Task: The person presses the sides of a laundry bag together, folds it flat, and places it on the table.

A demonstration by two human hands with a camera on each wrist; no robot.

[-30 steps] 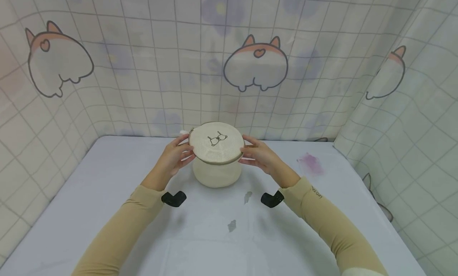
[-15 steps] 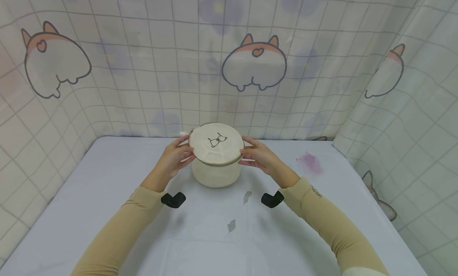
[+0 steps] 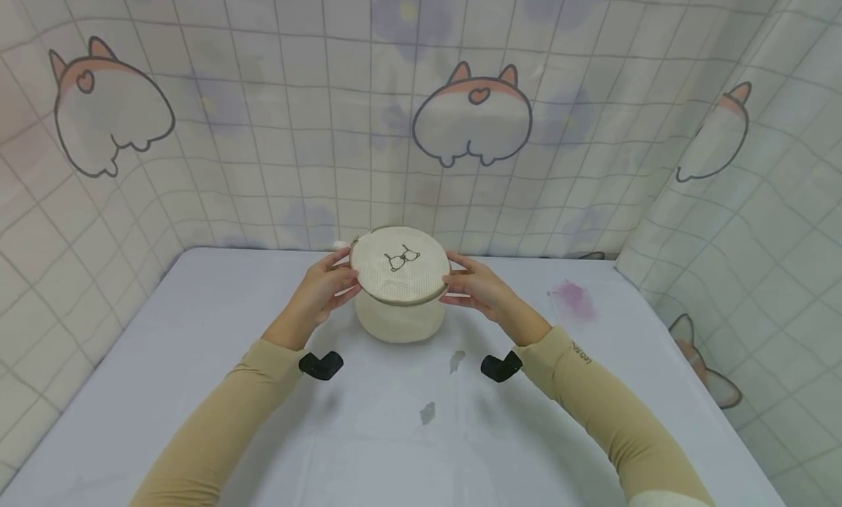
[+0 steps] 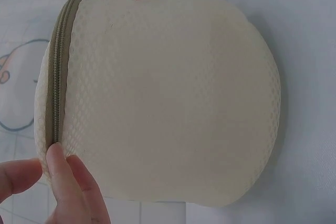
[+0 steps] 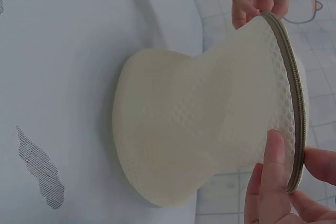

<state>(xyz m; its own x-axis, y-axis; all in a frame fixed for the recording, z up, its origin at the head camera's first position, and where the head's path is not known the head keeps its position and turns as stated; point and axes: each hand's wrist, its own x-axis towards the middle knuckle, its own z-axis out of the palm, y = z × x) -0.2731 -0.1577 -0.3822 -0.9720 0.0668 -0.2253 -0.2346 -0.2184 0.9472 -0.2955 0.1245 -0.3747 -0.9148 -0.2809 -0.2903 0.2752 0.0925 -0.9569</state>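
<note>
A cream mesh laundry bag (image 3: 400,321) stands on the table, round and zipped, with a line drawing on its lid (image 3: 401,273). My left hand (image 3: 322,288) pinches the lid's rim on the left side. On the opposite side my right hand (image 3: 480,286) holds the same rim between thumb and fingers. The olive zipper (image 4: 56,77) runs along the rim and looks closed where it shows. In the right wrist view the bag's side (image 5: 168,124) narrows in the middle, and its bottom rests on the table. The inside of the bag is hidden.
The white table (image 3: 368,448) carries grey patches (image 3: 427,413) in front of the bag and a pink stain (image 3: 574,299) to the right. A grid-patterned curtain (image 3: 296,127) with cartoon animals encloses the back and sides. Black wrist mounts (image 3: 321,365) hang below both hands.
Both hands keep their hold on the bag's rim, and the bag stays in place. Only a slight shift of the whole head view is visible.
</note>
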